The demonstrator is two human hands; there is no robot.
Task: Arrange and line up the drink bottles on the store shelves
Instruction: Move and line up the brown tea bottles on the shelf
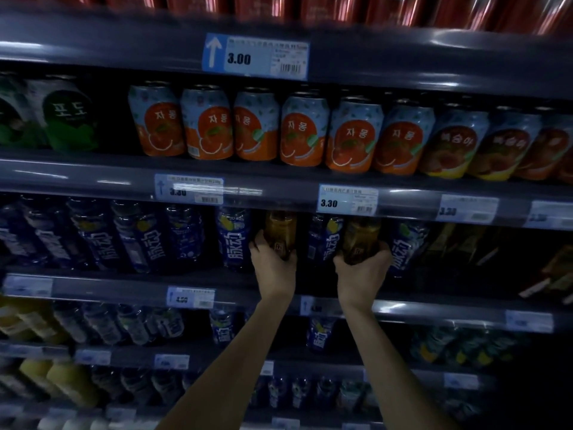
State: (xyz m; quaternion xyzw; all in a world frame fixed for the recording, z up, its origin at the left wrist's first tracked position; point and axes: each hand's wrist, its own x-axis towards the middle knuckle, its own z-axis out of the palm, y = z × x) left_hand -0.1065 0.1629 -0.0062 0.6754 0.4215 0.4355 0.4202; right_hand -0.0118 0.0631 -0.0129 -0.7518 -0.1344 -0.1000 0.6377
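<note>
Two amber-brown drink bottles stand on the third shelf among blue bottles. My left hand (273, 262) grips the lower part of the left amber bottle (280, 231). My right hand (362, 271) grips the lower part of the right amber bottle (361, 237). A blue bottle (325, 240) stands between the two. More blue bottles (234, 240) line the shelf to the left, and one (406, 243) stands just right of my right hand. The caps of both amber bottles are hidden behind the shelf rail (279, 197) above.
Orange-and-blue cans (257, 125) fill the shelf above, with green cans (68, 119) at the left and peach cans (452, 144) at the right. Red cans line the top shelf. Lower shelves hold yellow juice bottles (71, 386) and more blue bottles (319, 333). Dark packages (552, 274) sit at the right.
</note>
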